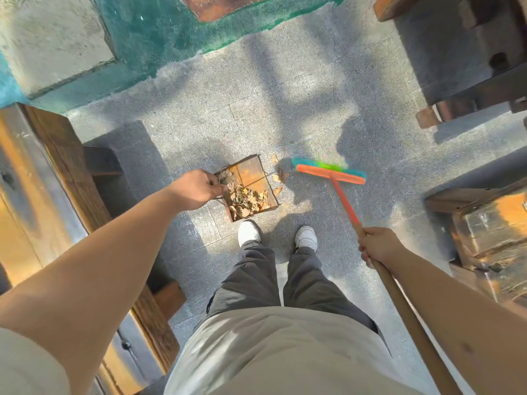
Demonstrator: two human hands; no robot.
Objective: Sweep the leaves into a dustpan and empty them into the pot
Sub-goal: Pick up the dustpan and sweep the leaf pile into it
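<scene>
- Gripping a thin wire handle, the left hand (196,189) steadies the rusty dustpan (251,178) on the paving
- Dry leaves (246,199) heaped inside look feather-light and brittle; a few strays (278,178) lie just beside its open edge
- The right hand (377,246) is closed round the broom (330,171) stick, well up its stiff shaft
- No pot in view

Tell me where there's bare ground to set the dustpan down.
Open paving lies beyond the dustpan, up to the green painted strip. It is crowded by the dustpan's open side, where loose leaves and the broom head sit, and tight by the wooden bench and the shoes.
</scene>
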